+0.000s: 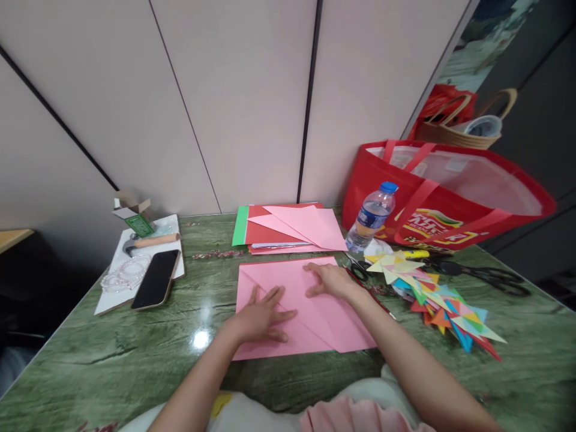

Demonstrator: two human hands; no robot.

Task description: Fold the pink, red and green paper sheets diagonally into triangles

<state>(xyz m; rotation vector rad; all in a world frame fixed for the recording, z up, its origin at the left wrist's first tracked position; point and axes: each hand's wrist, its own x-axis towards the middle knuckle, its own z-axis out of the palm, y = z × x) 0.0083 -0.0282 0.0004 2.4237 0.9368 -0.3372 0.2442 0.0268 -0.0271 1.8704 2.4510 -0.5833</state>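
A pink sheet of paper [288, 276] lies in front of me on the table, crossed by slanting fold lines or edges. A thin red strip shows along its far edge. My left hand [264, 317] rests on the sheet's left half, palm down with fingers spread. Farther up and to the right, my right hand [327, 281] touches the sheet with bent fingers held apart. Neither hand grips anything. Just beyond the sheet is a pile of coloured paper [288, 225], with pink pieces on top of red and green ones.
At left, a white board [110, 300] carries a phone [156, 280], a hammer [155, 240] and a small green box [139, 223]. Rightward stand a water bottle [371, 219] and a red bag [414, 204]. Nearby lie folded colourful paper pieces [443, 303] and black-handled scissors [486, 276].
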